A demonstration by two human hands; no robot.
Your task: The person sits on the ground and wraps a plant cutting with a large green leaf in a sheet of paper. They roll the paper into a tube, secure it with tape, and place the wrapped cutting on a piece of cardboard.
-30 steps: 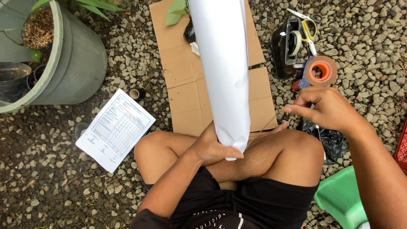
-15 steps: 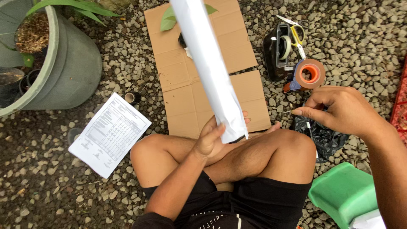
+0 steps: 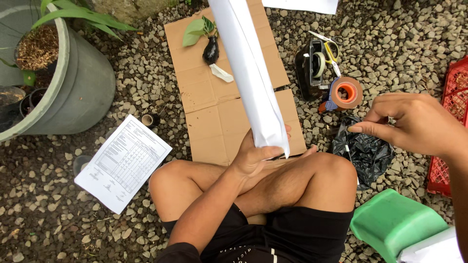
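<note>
Far to my left a big grey planter (image 3: 80, 92) leans on the gravel (image 3: 146, 73), green leaves spilling over its rim. Just in front of it a printed sheet with a table on it (image 3: 122, 163) lies flat on the stones, near my left knee, and a small dark tape roll (image 3: 147, 120) sits just above its top corner.

In the middle is a flattened piece of cardboard (image 3: 214, 107), and on its far end lies a small seedling in a black bag (image 3: 209, 48) with a strip of white paper beside it. My left hand (image 3: 256, 158) is closed around the lower end of a rolled white paper tube (image 3: 248, 73) — thumb across the front, fingers wrapped behind — holding it tilted, its top leaning away from me and out of the frame, its bottom edge just above my crossed legs.

Further right, on the gravel, a black tape dispenser (image 3: 312, 68) with yellow-handled scissors (image 3: 331, 48) lies beside a roll of brown packing tape (image 3: 347, 92). Below that is a crumpled black plastic bag (image 3: 363, 151). My right hand (image 3: 414, 124) hovers over it — thumb and forefinger pinched together, but whether anything is between them I cannot tell. At my right side are a green plastic stool (image 3: 395, 224) and a red crate (image 3: 451, 122).
</note>
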